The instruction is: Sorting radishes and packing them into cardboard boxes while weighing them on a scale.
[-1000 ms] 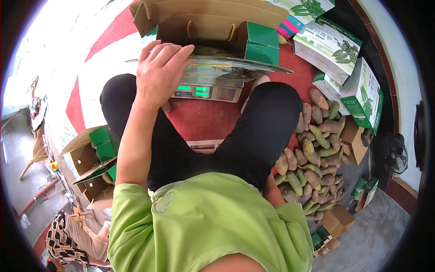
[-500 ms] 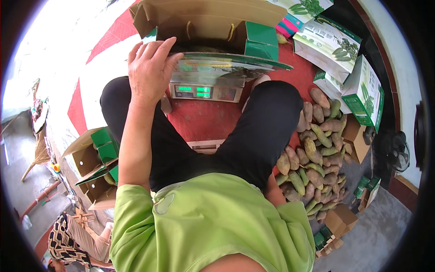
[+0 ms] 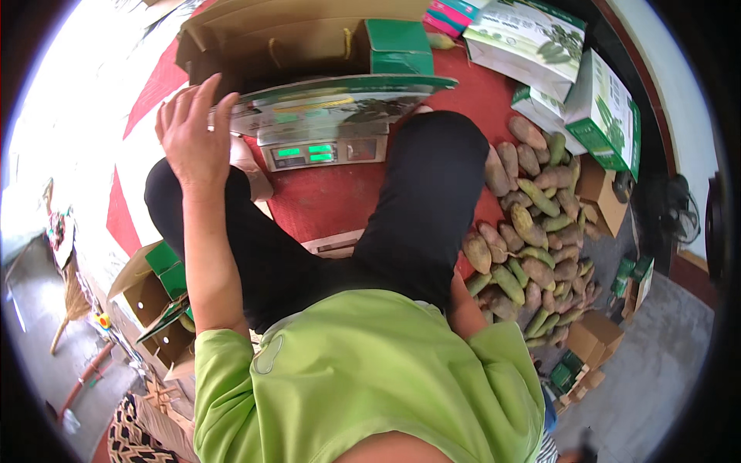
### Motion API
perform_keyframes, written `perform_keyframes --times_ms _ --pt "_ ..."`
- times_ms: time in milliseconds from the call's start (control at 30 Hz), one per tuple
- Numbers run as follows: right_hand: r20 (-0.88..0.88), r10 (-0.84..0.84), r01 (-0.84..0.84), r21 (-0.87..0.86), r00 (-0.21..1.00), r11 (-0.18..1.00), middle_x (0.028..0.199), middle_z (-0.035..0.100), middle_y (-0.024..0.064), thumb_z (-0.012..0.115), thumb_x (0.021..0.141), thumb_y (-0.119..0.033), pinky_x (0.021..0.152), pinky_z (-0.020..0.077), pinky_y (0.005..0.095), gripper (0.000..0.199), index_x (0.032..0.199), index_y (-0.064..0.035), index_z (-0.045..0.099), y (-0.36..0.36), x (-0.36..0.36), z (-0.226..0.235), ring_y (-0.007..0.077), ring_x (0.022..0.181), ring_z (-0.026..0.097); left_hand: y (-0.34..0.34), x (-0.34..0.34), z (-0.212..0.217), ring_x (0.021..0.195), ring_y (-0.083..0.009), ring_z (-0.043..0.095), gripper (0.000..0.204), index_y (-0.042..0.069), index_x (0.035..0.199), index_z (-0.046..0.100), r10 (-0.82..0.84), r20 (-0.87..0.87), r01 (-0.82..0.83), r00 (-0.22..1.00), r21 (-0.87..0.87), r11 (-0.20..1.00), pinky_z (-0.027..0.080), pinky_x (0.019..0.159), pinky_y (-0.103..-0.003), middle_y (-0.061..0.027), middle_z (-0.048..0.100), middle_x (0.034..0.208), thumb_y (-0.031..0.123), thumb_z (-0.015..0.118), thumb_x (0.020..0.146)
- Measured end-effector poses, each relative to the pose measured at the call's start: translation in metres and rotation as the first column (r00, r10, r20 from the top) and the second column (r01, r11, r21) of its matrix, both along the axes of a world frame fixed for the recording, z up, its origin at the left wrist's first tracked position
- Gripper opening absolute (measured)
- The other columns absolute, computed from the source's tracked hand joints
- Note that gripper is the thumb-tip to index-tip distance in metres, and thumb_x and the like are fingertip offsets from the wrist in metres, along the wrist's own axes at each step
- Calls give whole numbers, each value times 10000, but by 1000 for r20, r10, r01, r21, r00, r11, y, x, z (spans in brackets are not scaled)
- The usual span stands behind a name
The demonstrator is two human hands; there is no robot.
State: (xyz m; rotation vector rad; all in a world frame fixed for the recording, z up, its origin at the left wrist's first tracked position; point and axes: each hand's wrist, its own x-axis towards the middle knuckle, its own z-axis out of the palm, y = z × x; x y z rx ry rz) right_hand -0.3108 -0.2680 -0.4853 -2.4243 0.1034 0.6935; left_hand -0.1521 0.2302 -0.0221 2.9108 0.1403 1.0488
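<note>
While the left hand [image 3: 189, 135] hovers open-fingered, gripping nothing, beside the flat green-printed cardboard sheet [image 3: 332, 100] on the grey digital scale [image 3: 324, 150], the right hand stays hidden.

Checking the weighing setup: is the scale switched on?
On: the scale shows lit green digits on its front display, beneath the carton.

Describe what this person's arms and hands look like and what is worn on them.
Only the left hand shows clearly: bare, no glove, ring or watch visible. Its forearm is bare up to the short sleeve of a lime-green T-shirt. The right hand is out of view behind the black trousers; just a bare stretch of that arm shows.
</note>
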Motion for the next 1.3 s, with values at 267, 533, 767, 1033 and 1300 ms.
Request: perform_keyframes --times_ms 267,533,767,1033,1300 --pt "-63 0 -7 -122 998 993 868 682 163 518 871 -109 731 517 432 168 937 -50 661 -7 -41 -45 321 859 671 -4 4 -4 1022 -238 585 267 132 1061 687 46 -4 -46 999 68 997 400 931 -384 -46 666 1000 271 687 834" --pt "-155 205 -232 -188 966 954 868 665 185 471 874 -209 717 528 467 240 878 -74 670 9 -40 45 364 873 655 22 5 -12 928 -250 631 158 104 1004 707 -49 -2 49 999 62 997 478 844 -362 -70 690 960 148 650 864" --pt "-116 304 -323 -224 946 920 956 700 75 504 824 -216 768 542 398 240 892 -140 722 17 -14 153 292 914 668 36 8 -25 955 -234 625 218 122 1055 700 -51 -36 56 998 159 986 490 836 -370 -30 688 1006 233 550 943" --pt "-296 -535 545 -56 791 837 927 695 119 558 810 -229 758 544 387 210 877 -103 713 -60 -41 100 299 900 667 29 11 -22 942 -223 625 235 134 1076 698 -45 -58 54 997 162 985 499 809 -356 -25 689 993 245 523 965" --pt "-192 -627 634 -31 755 773 685 629 48 623 819 -136 502 485 299 154 922 -32 671 -87 -14 124 150 566 601 23 10 -19 920 -220 623 213 111 1052 700 -88 -45 94 995 145 985 500 798 -344 -28 689 992 202 530 961"
